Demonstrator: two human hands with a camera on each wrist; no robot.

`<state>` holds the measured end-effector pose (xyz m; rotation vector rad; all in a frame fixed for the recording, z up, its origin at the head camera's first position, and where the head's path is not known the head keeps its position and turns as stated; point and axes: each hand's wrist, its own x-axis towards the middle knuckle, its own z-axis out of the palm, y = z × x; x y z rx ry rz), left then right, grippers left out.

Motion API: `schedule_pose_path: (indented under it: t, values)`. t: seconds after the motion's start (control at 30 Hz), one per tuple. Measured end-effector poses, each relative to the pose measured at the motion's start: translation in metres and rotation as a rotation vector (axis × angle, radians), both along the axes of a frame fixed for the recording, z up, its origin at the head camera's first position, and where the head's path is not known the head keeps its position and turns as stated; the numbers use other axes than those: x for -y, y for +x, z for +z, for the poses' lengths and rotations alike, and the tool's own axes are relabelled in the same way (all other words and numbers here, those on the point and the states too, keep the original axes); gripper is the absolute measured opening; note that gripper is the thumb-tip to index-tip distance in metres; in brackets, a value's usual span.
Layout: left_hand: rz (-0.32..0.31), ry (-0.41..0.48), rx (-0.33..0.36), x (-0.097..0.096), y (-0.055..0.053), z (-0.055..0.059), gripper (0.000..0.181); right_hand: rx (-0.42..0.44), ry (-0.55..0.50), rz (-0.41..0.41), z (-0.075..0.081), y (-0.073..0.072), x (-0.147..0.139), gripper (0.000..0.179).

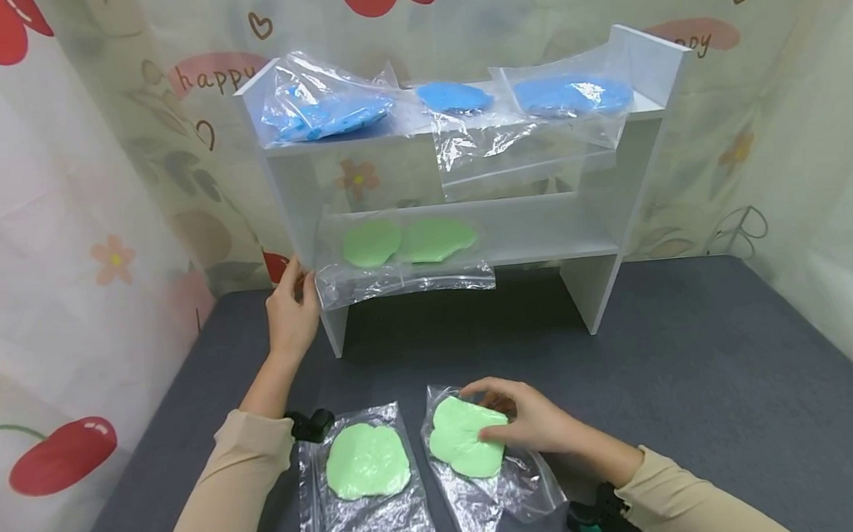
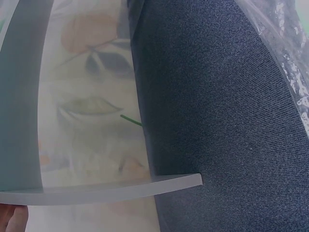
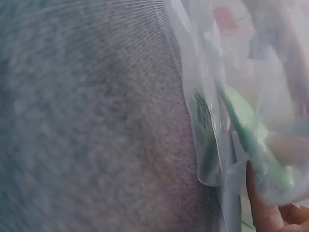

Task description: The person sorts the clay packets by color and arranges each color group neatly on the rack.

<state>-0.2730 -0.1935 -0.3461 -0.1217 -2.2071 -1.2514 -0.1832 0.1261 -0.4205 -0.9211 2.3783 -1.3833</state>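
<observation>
My left hand point(image 1: 293, 314) is raised to the white shelf point(image 1: 545, 248), its fingers against the outside of the left side panel. In the left wrist view its fingertips point(image 2: 17, 220) show just below the panel's edge. My right hand point(image 1: 532, 416) pinches a clear zip bag holding a flat light green piece point(image 1: 466, 440), thumb on the front and fingers at the top edge. The right wrist view shows the green piece point(image 3: 241, 113) inside the plastic, blurred and side-on. Left of it, a second bag with a rounded green piece point(image 1: 367, 461) lies flat on the table.
Three bagged blue pieces point(image 1: 574, 96) lie on the top shelf, some plastic hanging over its front edge. On the left of the middle shelf rest bagged green pieces point(image 1: 435, 238). The dark grey table point(image 1: 737, 392) meets printed curtains point(image 1: 782, 96) behind and at the sides.
</observation>
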Motion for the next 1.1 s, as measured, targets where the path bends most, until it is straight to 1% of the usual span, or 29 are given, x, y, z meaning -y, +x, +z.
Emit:
schedule_pose_path:
  t: [0.1,0.2,0.4,0.6,0.7,0.83,0.93,1.1]
  values:
    - [0.002,0.002,-0.006,0.000,0.000,0.000,0.043,0.011,-0.042,0.000,0.002,-0.001,-0.001,0.038]
    - [0.006,0.001,-0.015,0.000,-0.001,0.000,0.043,0.021,-0.064,-0.018,0.004,-0.002,-0.003,0.034]
    - [0.008,-0.001,-0.023,0.000,0.000,-0.001,0.042,0.017,-0.103,-0.047,0.010,-0.003,-0.004,0.037]
    - [0.004,0.005,-0.014,-0.001,0.000,-0.001,0.043,0.016,-0.144,-0.061,0.020,-0.002,-0.007,0.039]
    - [0.002,0.009,-0.016,-0.001,0.000,-0.001,0.044,0.023,-0.161,-0.050,0.026,-0.002,-0.009,0.042]
    - [-0.003,0.016,-0.010,-0.001,0.000,-0.001,0.045,0.015,-0.186,-0.012,0.033,-0.002,-0.012,0.047]
    - [-0.003,0.019,-0.006,-0.001,0.000,0.000,0.046,-0.002,-0.198,0.015,0.038,-0.001,-0.014,0.049]
    - [-0.001,0.019,-0.016,-0.001,0.000,0.000,0.045,-0.036,-0.199,0.039,0.044,-0.002,-0.018,0.050]
